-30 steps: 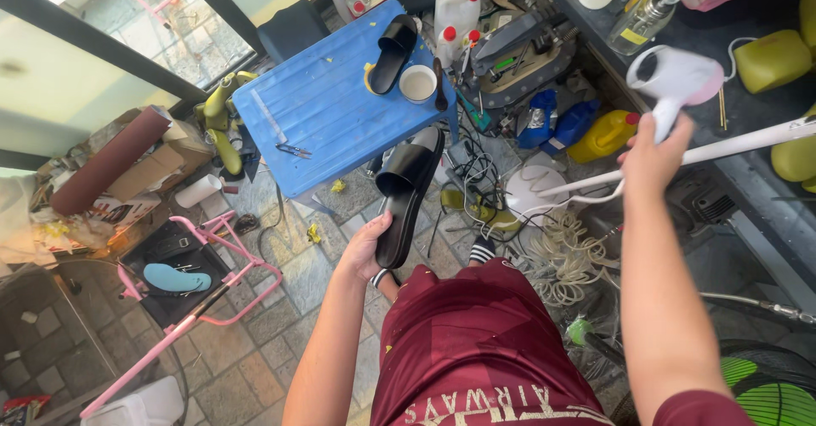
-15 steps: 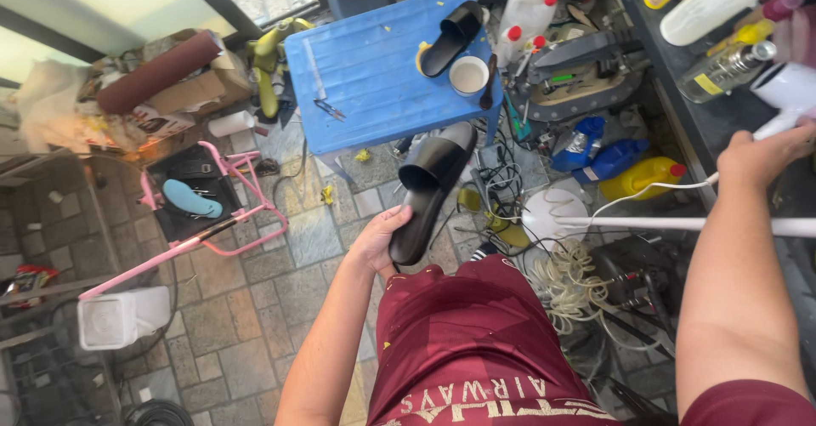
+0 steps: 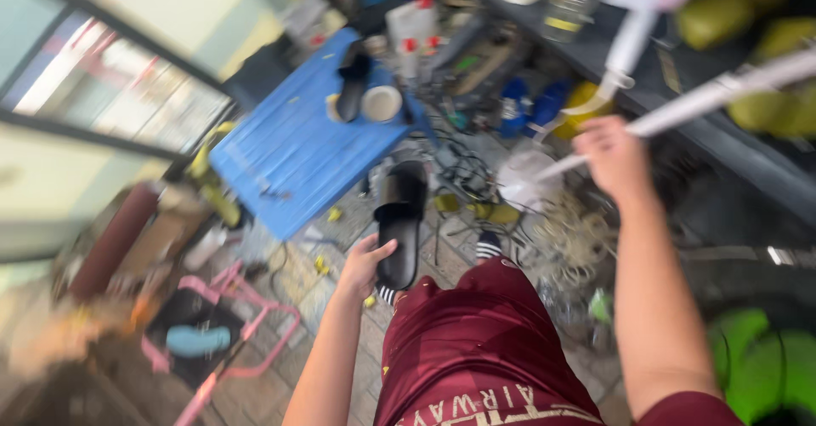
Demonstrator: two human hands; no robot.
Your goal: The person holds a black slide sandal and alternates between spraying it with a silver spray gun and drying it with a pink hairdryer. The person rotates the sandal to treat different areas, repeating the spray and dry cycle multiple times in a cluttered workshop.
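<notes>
black slipper (image 3: 401, 222) in left hand (image 3: 365, 266)

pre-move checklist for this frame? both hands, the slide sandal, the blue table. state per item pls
1. Left hand has hold of the black slide sandal: ok, fingers wrap its heel end.
2. Sandal is off the blue table: ok, it is held in the air beside the table.
3. Right hand grip on the white hair dryer: cannot tell, the frame is blurred; the hand looks just below the handle.
4. Free space on the table: ok, its near half is bare; a second black sandal and a white cup sit at the far end.
5. Floor underfoot: not ok, tangled cables lie there.
</notes>
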